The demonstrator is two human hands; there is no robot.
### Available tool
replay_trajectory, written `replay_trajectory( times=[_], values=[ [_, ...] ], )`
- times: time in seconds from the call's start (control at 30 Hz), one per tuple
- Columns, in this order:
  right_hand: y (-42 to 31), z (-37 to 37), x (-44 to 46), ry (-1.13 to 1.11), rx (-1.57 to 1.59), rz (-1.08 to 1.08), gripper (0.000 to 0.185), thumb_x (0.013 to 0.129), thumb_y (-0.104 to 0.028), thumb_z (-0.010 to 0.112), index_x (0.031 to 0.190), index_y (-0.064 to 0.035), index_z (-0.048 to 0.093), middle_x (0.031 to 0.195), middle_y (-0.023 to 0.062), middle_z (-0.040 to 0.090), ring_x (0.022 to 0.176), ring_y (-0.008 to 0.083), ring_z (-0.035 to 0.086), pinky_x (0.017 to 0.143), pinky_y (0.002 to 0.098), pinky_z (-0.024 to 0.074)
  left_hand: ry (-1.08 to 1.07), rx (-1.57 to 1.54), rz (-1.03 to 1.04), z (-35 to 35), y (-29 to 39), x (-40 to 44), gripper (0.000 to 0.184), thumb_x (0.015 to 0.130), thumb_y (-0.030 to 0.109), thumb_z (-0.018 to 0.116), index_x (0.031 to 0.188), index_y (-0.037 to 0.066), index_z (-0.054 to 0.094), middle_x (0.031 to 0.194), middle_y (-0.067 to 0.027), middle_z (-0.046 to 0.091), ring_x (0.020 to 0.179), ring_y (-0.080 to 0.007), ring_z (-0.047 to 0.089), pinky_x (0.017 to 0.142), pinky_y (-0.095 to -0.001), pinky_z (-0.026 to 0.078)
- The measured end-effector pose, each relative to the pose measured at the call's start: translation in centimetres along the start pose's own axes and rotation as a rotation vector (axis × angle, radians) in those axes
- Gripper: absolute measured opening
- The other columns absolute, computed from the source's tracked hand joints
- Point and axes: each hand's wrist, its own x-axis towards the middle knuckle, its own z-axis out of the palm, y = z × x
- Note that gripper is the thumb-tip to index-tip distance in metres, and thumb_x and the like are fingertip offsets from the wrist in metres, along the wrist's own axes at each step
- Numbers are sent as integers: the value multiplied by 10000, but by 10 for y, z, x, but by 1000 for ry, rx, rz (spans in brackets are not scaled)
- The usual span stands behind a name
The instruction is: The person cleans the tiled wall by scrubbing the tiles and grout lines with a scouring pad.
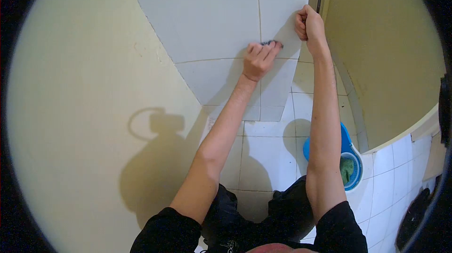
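My left hand [258, 61] is pressed against the white tiled wall [216, 17], its fingers bent over a small dark scrubber [272, 44] that lies across the vertical grout line. To the upper right, my right hand [310, 26] is closed in a fist at the right edge of the tiled wall. Whether that fist holds anything is hidden.
A blue mop bucket [347, 135] with a green mop head [346, 169] in its basket stands on the tiled floor [268, 159], partly behind my right forearm. A plain cream wall [75, 88] rises on the left, and a curved one [381, 55] on the right.
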Motion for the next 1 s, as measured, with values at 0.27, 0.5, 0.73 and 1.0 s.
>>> replay_trajectory(
  times=[0.27, 0.5, 0.73, 1.0],
  values=[
    [2, -1, -1, -3, -2, -7, 447, 927, -267, 389, 498, -156, 327, 444, -43, 238, 372, 103, 165, 399, 303, 126, -71, -13, 81, -9, -17, 15, 123, 790, 82, 736, 904, 127, 732, 805, 43, 609, 655, -134, 493, 613, -296, 414],
    [-1, -2, 1, -28, 4, 15, 447, 926, -264, 389, 497, -154, 325, 444, -45, 234, 372, 102, 164, 400, 302, 122, 1, -14, 34, -5, -15, -10, 119, 792, 82, 734, 906, 120, 731, 803, 39, 609, 657, -140, 504, 614, -307, 410],
    [2, -2, 0, -22, -1, -22, 441, 921, -261, 388, 499, -153, 318, 445, -44, 232, 370, 104, 157, 399, 305, 114, -49, -24, 121, -15, -28, 8, 124, 791, 84, 733, 910, 117, 732, 783, 40, 602, 656, -141, 503, 618, -311, 415],
    [2, -2, 0, -20, -15, -1, 433, 917, -262, 389, 505, -150, 322, 451, -43, 235, 376, 101, 167, 401, 306, 115, -114, -30, 111, -23, -17, -35, 149, 769, 81, 729, 913, 119, 728, 776, 37, 599, 673, -141, 509, 609, -311, 417]
  ],
)
